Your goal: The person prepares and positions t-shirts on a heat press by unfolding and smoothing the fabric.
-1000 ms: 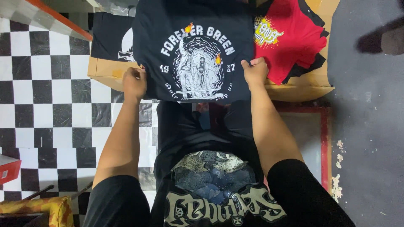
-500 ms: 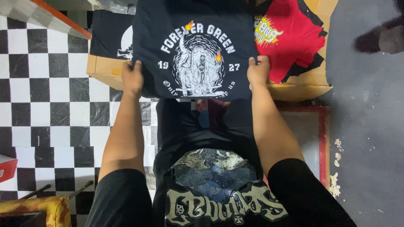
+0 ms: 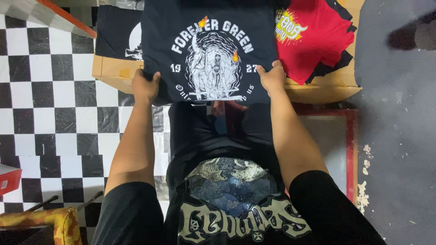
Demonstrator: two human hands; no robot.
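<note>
Hands grip a folded black T-shirt (image 3: pixel 209 50) at its lower corners, upper centre of the frame: left hand (image 3: pixel 145 86) pinched shut on the left edge, right hand (image 3: pixel 271 78) clamped on the right, apparently keeping the fold flat and square, white print facing up. It sits on a tan cardboard box (image 3: pixel 318 90). At upper right lies a red shirt (image 3: pixel 318 45) with a yellow print; at upper left, another black shirt (image 3: pixel 116 34) with a white graphic over the checkered floor (image 3: pixel 45 100).

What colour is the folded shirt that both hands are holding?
The folded shirt is black with a white printed picture, seen clearly in the head view.
</note>
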